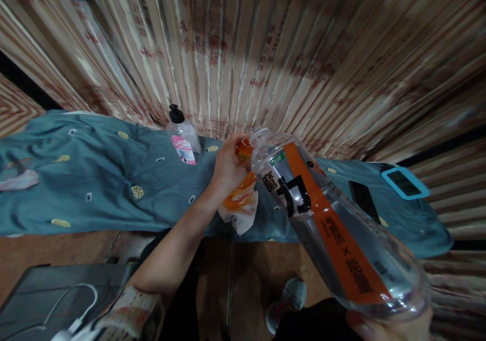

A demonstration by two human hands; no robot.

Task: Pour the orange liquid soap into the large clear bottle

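My right hand (391, 326) grips the base of a large clear plastic bottle (326, 219) with an orange and black label, tilted so its open neck points away from me. My left hand (228, 166) is closed around a small orange bottle (243, 174) held at the big bottle's mouth, together with a crumpled white tissue (241, 214) that hangs below it. Both bottles hover over the near edge of a bed covered in a teal sheet (94, 179).
A clear pump bottle (184, 138) with a black top and pink label stands on the sheet by striped curtains (266, 42). A black phone (362, 199) and a blue-framed device (404, 183) lie at right. A dark case with a white cable (72, 300) sits lower left.
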